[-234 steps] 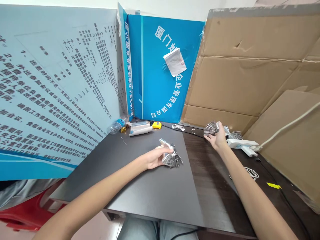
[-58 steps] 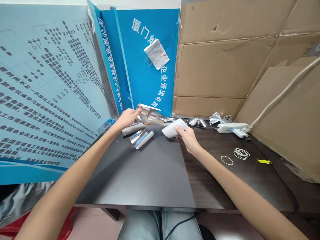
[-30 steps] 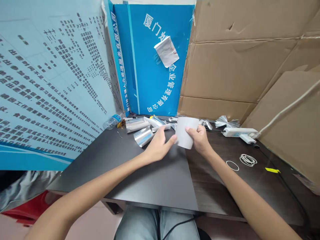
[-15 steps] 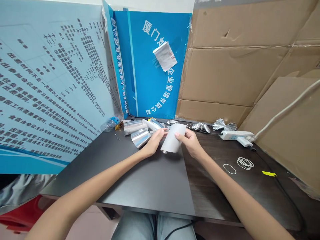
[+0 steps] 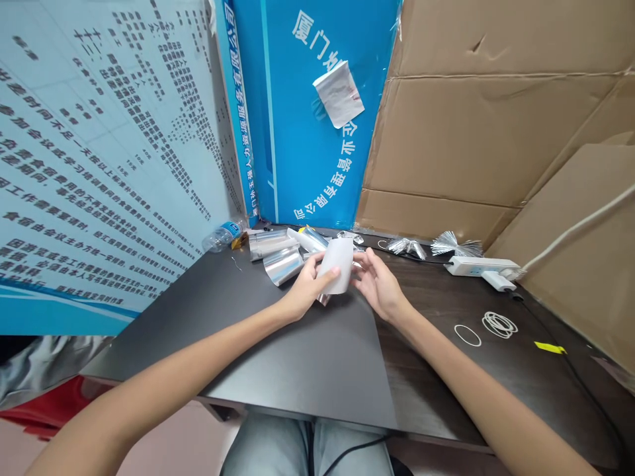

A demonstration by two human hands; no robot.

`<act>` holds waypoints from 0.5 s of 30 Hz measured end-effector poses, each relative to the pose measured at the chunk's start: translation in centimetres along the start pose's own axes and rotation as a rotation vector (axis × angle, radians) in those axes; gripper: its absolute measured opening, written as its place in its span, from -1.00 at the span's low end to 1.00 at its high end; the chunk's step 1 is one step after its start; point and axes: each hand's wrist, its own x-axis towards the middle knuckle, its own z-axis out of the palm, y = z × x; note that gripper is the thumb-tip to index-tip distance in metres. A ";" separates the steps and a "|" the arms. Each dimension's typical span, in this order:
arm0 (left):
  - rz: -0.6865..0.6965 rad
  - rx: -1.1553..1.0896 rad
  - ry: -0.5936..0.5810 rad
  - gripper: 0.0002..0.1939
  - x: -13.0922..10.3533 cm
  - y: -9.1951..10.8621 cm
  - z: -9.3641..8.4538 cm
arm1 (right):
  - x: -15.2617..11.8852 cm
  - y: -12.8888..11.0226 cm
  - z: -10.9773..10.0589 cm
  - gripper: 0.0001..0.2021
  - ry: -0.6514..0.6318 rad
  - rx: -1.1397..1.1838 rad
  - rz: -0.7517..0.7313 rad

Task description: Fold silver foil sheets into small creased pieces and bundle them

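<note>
A curled sheet of white-backed foil [image 5: 337, 268] is upright above the table, with a bit of shiny silver showing at its lower edge. My left hand [image 5: 310, 287] grips its left side, thumb across the white face and fingers behind. At the right edge of the sheet, my right hand [image 5: 380, 284] has its fingers apart and plainly not wrapped round it; whether the fingertips touch the edge I cannot tell. Just behind my left hand lie several curled silver foil sheets [image 5: 282, 263].
Two fringed silver foil bunches [image 5: 454, 244] lie at the back right, near a white power strip [image 5: 479, 269] with its cable. White rings [image 5: 500, 324] and a yellow strip [image 5: 550, 348] are on the right. A plastic bottle [image 5: 223, 236] lies back left. Cardboard [image 5: 446, 132] walls the back.
My right hand has let go of the sheet's right side and its fingers have spread. My left hand now holds the sheet with the thumb over its front. The view has shifted slightly.
</note>
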 end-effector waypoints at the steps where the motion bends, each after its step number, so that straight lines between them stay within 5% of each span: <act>1: -0.023 -0.049 -0.002 -0.16 0.2 -0.1 -0.2 | 0.0 0.1 0.0 -0.53 0.007 0.005 0.028; 5: -0.001 -0.109 -0.024 -0.32 0.3 0.1 -0.4 | 0.0 0.9 -0.3 -0.71 0.119 -0.400 -0.079; 8: 0.144 0.069 -0.144 -0.34 -0.4 1.0 -0.3 | -0.1 1.4 -0.2 -0.72 0.188 -0.602 -0.163; 12: 0.299 0.301 -0.252 -0.26 -1.4 1.7 -0.3 | -0.5 1.1 0.6 -0.60 0.089 -0.383 -0.065; 15: 0.291 0.328 -0.288 -0.25 -1.5 1.2 -0.3 | -0.8 0.9 1.2 -0.41 0.025 -0.222 -0.015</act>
